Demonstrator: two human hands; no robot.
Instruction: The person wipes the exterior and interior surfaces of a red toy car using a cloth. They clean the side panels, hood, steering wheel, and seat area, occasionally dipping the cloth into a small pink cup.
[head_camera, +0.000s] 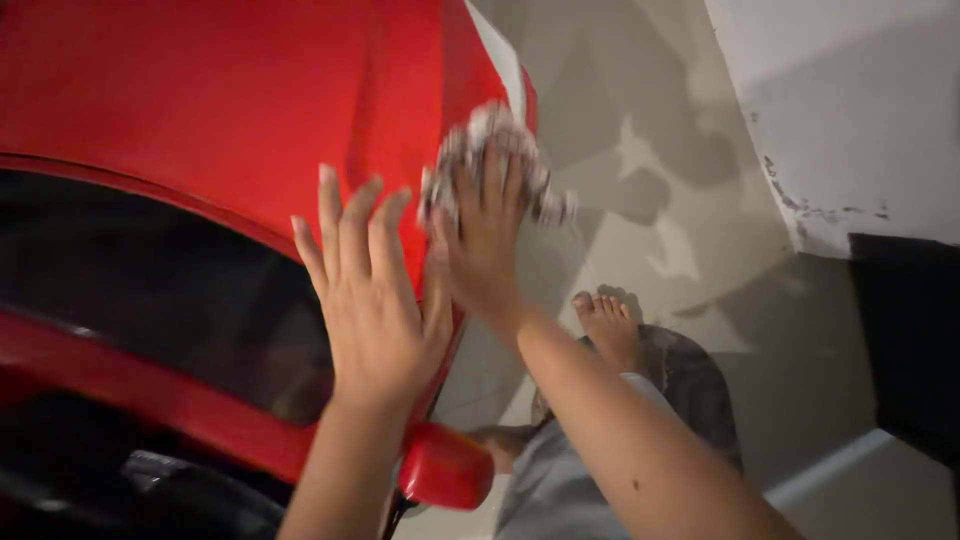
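A red car (220, 90) fills the left of the head view, with its dark window (150, 290) below the red roof panel. My right hand (487, 235) presses a crumpled pale cloth (490, 135) flat against the car's red edge. My left hand (370, 290) lies open beside it, fingers spread, palm against the red body near the window's corner. It holds nothing. The cloth is blurred with motion.
A red side mirror (445, 467) sticks out below my arms. My bare foot (608, 325) stands on the grey concrete floor (680, 200) beside the car. A white wall (850, 100) with chipped paint rises at the right, with a dark opening (910, 340) under it.
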